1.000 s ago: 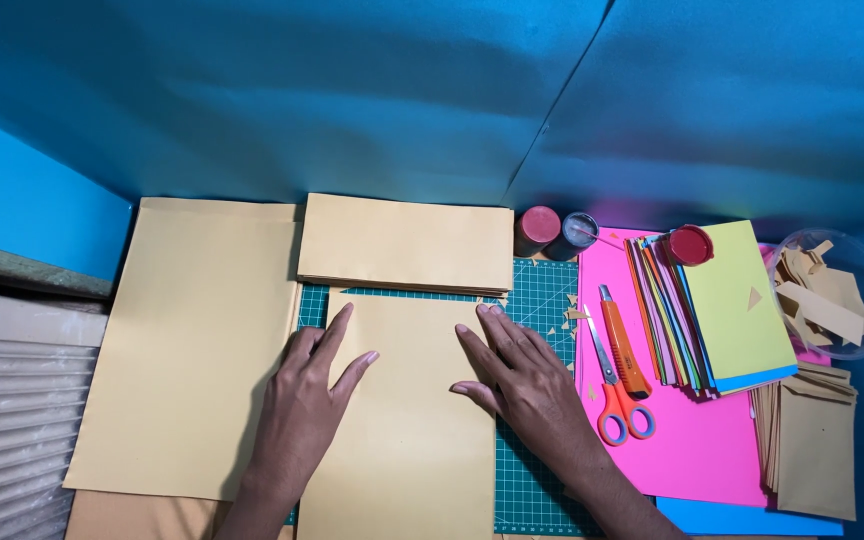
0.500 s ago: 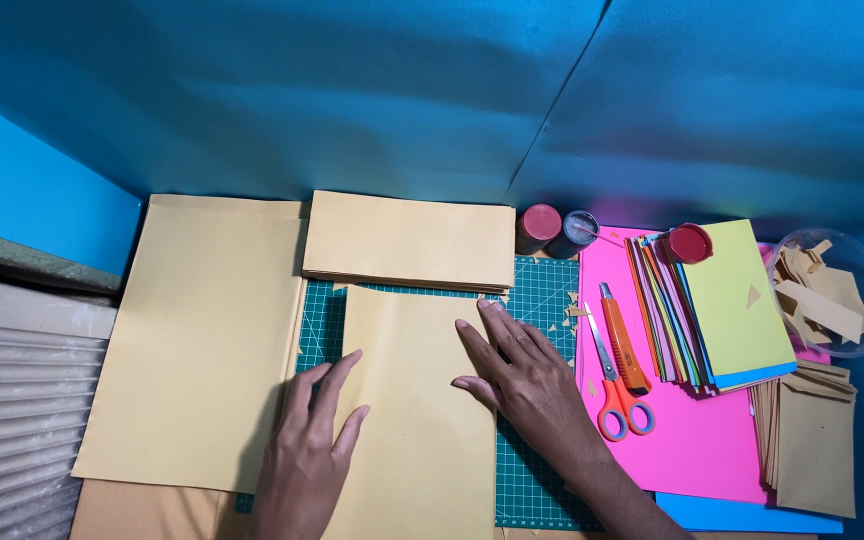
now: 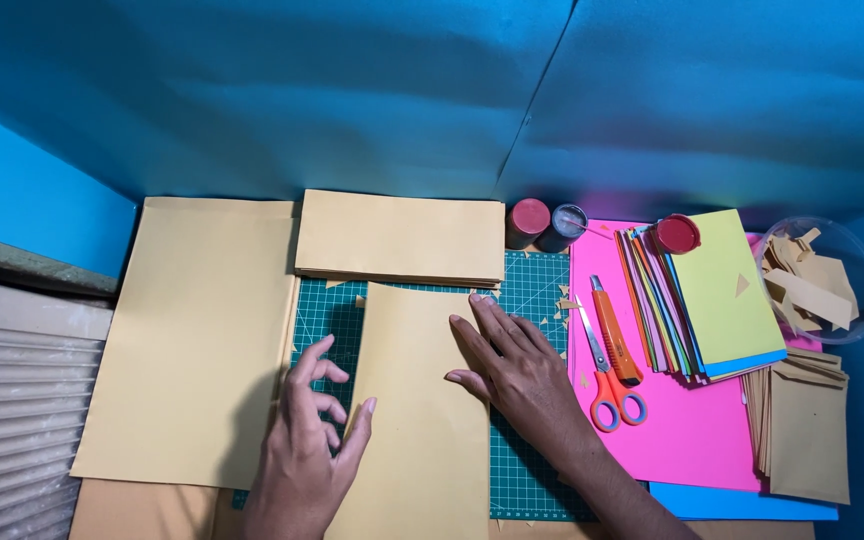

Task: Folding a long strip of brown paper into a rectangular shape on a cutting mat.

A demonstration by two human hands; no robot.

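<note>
Head view: tan paper under both hands' loose grip, seemingly.

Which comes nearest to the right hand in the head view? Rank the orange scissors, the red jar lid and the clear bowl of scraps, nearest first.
Measured from the right hand:
1. Orange scissors, just to its right on the pink sheet.
2. Red jar lid, farther right and back, atop the coloured paper stack.
3. Clear bowl of scraps, far right edge.

Tan folded paper sheet, lying lengthwise on green cutting mat
</note>
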